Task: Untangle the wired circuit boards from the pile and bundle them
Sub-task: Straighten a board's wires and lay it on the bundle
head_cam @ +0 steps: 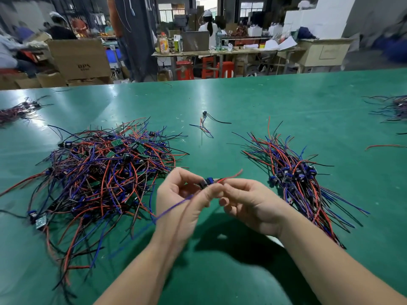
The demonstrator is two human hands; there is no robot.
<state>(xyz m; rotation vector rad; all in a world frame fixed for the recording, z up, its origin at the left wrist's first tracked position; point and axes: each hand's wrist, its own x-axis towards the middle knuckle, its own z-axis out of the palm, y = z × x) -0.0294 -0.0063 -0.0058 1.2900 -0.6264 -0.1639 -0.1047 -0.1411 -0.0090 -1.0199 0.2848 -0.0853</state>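
A tangled pile of wired circuit boards (103, 170) with red, blue and black wires lies on the green table at the left. An aligned bundle of boards (295, 175) lies at the right, wires fanned out. Between them, above the table, my left hand (185, 201) and my right hand (248, 203) both pinch one wired circuit board (208, 182) with a blue part. Its red wire sticks out to the upper right, and its blue and red wires trail down over my left wrist.
A single loose wired board (204, 119) lies at the middle of the green table (264, 102). More wire bundles lie at the far left (17, 111) and far right (394, 106). A stray red wire (385, 146) lies at the right edge. Cardboard boxes, workbenches and people stand beyond the table.
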